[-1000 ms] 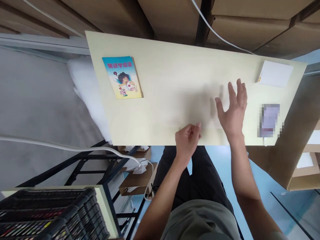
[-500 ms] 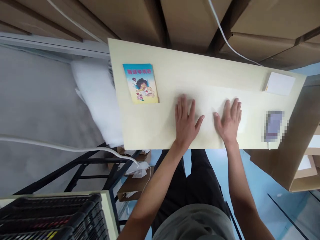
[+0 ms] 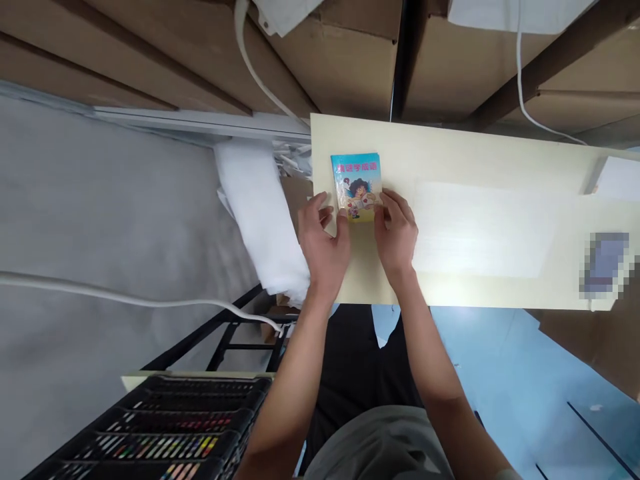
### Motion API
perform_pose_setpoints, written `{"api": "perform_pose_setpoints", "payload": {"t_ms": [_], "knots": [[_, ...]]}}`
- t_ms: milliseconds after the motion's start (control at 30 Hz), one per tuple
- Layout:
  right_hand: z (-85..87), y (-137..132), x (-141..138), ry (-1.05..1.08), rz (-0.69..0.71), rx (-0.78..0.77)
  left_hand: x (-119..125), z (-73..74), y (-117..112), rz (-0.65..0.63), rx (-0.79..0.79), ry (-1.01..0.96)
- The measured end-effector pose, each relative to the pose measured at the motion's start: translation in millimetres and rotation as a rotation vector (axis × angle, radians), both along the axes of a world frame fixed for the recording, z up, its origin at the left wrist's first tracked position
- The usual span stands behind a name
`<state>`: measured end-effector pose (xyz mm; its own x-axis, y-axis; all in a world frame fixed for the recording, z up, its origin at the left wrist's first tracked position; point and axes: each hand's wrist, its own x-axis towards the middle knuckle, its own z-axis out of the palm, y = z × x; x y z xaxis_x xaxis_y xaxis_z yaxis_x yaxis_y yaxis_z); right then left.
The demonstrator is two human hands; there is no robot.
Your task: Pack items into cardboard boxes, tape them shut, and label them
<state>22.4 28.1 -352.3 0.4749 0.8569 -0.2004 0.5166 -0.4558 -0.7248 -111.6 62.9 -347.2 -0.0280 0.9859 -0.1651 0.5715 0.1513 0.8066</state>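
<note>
A small booklet (image 3: 357, 175) with a blue and yellow cover, pink Chinese characters and a cartoon figure lies near the left end of the pale table (image 3: 360, 267). My right hand (image 3: 397, 230) grips its right edge, thumb on the cover and fingers at the side. At the lower left corner, the thumb of my left hand (image 3: 324, 243) touches the booklet. The other left fingers are bent and spread, apart from its left edge. Parts of the cover's lower corners are hidden by my thumbs.
A white sheet (image 3: 483, 227) lies mid-table. Farther right are a white box (image 3: 620, 179) and a blurred-out phone-like object (image 3: 605, 263). Cardboard boxes (image 3: 350, 67) line the back. A black crate of coloured pens (image 3: 165, 420) stands lower left, below a white cable (image 3: 150, 302).
Both hands have left the middle of the table and moved left to the booklet. My right hand has taken hold of its edge. The view has shifted left.
</note>
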Motion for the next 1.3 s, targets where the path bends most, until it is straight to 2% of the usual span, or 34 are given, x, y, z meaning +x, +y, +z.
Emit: {"api": "perform_pose_setpoints", "payload": {"t_ms": [167, 233, 300, 433, 533, 633, 733, 900, 1067, 1200, 1300], "knots": [[-9.7, -9.1, -7.8, -0.023, -0.075, 0.066, 5.2, -1.9, 14.0, 0.131, -0.169, -0.263], [-6.8, -14.3, -9.4, 0.095, -0.067, 0.133, 6.8, 6.7, 17.4, 0.168, -0.239, -0.353], [1.3, -21.8, -6.8, 0.25, -0.072, 0.183, 11.5, 23.2, 14.3, 0.167, -0.291, -0.412], [27.9, -51.6, 24.4, 0.398, -0.194, 0.199, 38.5, 60.3, -12.7, 0.124, -0.316, -0.492], [45.0, -86.3, 72.2, 0.406, -0.275, 0.176, 77.6, 68.9, -44.6, 0.057, -0.341, -0.546], [52.6, -125.2, 128.4, 0.348, -0.325, 0.144, 127.2, 60.2, -79.6, -0.04, -0.379, -0.566], [53.4, -162.9, 179.5, 0.253, -0.391, 0.103, 177.0, 48.2, -111.4, -0.17, -0.41, -0.551], [45.4, -210.8, 236.9, 0.134, -0.496, 0.077, 240.5, 36.1, -144.9, -0.323, -0.294, -0.385], [23.6, -223.7, 262.4, 0.074, -0.486, 0.034, 271.8, 22.0, -148.2, -0.36, -0.239, -0.215], [7.0, -217.3, 266.1, 0.021, -0.44, 0.034, 279.5, 11.4, -141.9, -0.333, -0.285, -0.099], [4.5, -214.7, 265.3, -0.033, -0.398, 0.034, 281.1, 9.0, -139.5, -0.281, -0.317, -0.095]]}}
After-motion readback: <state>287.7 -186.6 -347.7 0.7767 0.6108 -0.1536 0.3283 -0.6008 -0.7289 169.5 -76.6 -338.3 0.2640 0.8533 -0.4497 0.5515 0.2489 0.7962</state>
